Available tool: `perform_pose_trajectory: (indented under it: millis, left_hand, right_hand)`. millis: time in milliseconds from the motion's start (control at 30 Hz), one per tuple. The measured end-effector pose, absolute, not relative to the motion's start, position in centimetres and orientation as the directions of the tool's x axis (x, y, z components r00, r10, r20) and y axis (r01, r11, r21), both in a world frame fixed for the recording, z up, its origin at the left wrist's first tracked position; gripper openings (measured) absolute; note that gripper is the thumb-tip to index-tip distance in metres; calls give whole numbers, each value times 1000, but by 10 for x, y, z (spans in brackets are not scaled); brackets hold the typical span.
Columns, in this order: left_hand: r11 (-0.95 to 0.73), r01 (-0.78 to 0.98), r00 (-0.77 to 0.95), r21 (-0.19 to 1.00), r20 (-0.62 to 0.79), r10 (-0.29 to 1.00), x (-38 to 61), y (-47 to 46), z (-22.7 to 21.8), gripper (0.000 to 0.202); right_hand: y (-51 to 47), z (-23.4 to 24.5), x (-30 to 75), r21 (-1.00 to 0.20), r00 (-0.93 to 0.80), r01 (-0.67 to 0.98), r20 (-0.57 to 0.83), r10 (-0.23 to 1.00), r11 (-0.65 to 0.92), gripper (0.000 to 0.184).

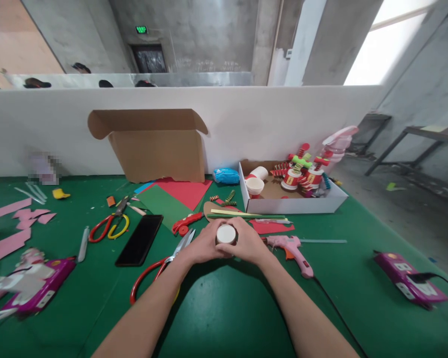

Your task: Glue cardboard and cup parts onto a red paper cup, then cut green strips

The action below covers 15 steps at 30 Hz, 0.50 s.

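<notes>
Both my hands meet in the middle of the green table, wrapped around a small upturned paper cup (226, 233) whose white round base faces up. My left hand (203, 245) curls round its left side and my right hand (249, 243) round its right side, fingers closed on it. Red-handled scissors (160, 266) lie just left of my left wrist. A pink glue gun (291, 248) lies just right of my right hand.
A black phone (139, 239), red-and-yellow scissors (110, 224), red and green paper sheets (175, 196) and an open cardboard box (155, 144) lie left and behind. A white tray (294, 204) with cups and decorated figures stands back right. Purple power strips (410, 283) lie at both sides.
</notes>
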<state>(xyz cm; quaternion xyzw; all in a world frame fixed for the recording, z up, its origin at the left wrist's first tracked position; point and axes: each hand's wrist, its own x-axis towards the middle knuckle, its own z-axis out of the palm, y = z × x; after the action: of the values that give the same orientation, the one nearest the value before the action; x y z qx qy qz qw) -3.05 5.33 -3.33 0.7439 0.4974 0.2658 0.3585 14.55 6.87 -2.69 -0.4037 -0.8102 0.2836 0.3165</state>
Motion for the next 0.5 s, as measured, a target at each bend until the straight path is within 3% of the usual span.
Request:
perform_pose_trajectory:
  millis: [167, 267, 400, 500]
  left_hand:
    - [-252, 490, 393, 834, 47, 918, -29, 54, -38, 85]
    - [-206, 478, 367, 854, 20, 930, -29, 55, -40, 100]
    - [-229, 469, 373, 853, 43, 927, -29, 55, -43, 102]
    - [-190, 487, 356, 852, 5, 934, -29, 55, -43, 107]
  right_hand:
    - [71, -25, 148, -683, -572, 373, 363, 736, 627, 43]
    - [72, -25, 148, -674, -545, 398, 372, 751, 623, 38]
    - [71, -25, 148, -679, -515, 428, 359, 778, 597, 44]
    - [71, -25, 148, -667, -555, 393, 376, 742, 632, 39]
